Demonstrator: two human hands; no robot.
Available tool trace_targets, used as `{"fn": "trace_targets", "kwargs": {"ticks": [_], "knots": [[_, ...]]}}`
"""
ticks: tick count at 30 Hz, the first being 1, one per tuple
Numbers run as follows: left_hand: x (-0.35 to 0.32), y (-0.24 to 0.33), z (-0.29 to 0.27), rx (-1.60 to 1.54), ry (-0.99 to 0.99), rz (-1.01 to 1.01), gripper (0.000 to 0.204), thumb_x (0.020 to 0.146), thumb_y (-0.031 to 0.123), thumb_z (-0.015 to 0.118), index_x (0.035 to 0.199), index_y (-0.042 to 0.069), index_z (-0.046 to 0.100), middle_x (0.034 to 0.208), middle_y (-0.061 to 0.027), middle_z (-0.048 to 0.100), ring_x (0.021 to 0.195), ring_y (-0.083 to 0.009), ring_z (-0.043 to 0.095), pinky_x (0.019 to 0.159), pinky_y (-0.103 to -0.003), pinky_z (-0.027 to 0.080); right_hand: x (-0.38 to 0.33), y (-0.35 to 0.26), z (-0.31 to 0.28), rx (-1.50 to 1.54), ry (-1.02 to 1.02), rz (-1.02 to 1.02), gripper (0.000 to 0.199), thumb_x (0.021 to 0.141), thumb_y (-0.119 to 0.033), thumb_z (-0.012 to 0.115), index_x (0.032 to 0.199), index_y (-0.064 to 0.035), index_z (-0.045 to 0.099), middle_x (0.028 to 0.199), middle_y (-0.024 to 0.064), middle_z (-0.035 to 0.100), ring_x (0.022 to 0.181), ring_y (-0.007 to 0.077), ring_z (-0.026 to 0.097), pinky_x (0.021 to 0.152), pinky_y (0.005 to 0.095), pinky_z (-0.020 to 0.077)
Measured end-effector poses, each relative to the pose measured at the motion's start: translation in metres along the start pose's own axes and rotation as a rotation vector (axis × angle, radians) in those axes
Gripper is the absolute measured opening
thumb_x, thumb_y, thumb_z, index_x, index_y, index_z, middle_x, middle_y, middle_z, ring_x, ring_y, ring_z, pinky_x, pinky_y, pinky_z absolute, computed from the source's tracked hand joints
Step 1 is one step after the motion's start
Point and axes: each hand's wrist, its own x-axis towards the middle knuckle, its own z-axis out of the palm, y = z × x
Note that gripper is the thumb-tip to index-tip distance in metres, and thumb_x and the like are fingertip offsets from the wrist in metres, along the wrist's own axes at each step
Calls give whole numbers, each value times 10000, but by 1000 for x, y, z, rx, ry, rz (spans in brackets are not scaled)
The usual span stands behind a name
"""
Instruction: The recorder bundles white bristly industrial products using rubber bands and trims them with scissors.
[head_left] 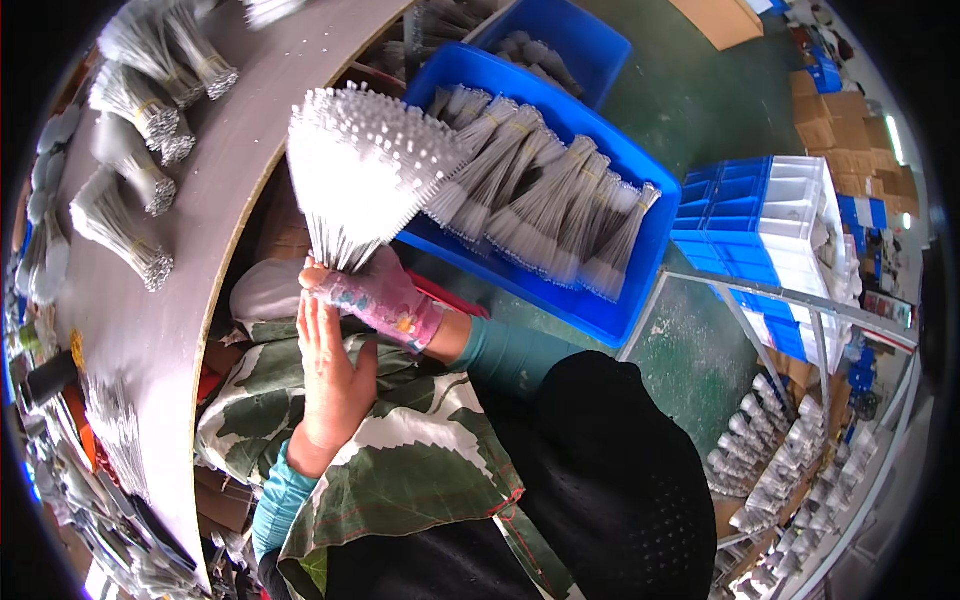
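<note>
My right hand (385, 305), in a pink flowered glove with bare fingertips, grips a thick bundle of thin wire brushes (360, 170) above my lap. The white brush ends fan out upward, and the gathered wire stems go down into the grip. My left hand (335, 385) is bare, its fingers stretched out and pointing up. Its fingertips reach the right thumb at the bottom of the bundle; the palm side is turned away. Below both hands lies a green and white camouflage-patterned apron (400, 470).
A blue crate (535, 290) full of tied brush bundles (560, 200) stands ahead on the right, with another blue bin (600, 55) behind it. On the left, a curved table (225, 170) carries more bundles (120, 225). A metal frame (800, 295) and stacked crates (725, 220) stand at right.
</note>
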Motion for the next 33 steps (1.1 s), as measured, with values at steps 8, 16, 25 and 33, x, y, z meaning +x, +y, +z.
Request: {"fn": "trace_targets", "kwargs": {"ticks": [8,16,25,33], "knots": [[18,-7,-33,-406,-187,-133,610,741,-69,601,1316,67,449,1372,-136,408,1269,-275,393,1049,-377,294,9,-84,-91,-365,-93,4,518,670,-191,780,1103,-9,561,966,63,628,876,130,586,785,290,481],[-39,-87,-95,87,154,-298,451,738,-18,576,1184,46,547,1180,-150,553,1123,-316,507,988,-389,371,-14,-149,-270,-2081,-357,-40,650,632,-79,689,1248,-149,493,1198,129,550,1110,327,502,941,414,405],[-92,-131,-160,396,443,-292,259,751,63,645,1008,74,629,1058,-76,606,1076,-275,519,917,-390,422,-116,-82,-396,-2218,-257,109,351,816,-102,504,1163,-66,552,1191,218,538,1060,349,534,901,438,433],[-207,-280,-291,790,1047,-630,151,746,90,634,874,154,683,927,-41,646,953,-245,547,816,-390,435,61,-61,-377,-1888,-255,214,325,860,-129,488,1173,-76,557,960,147,579,862,266,566,736,372,457]]}}
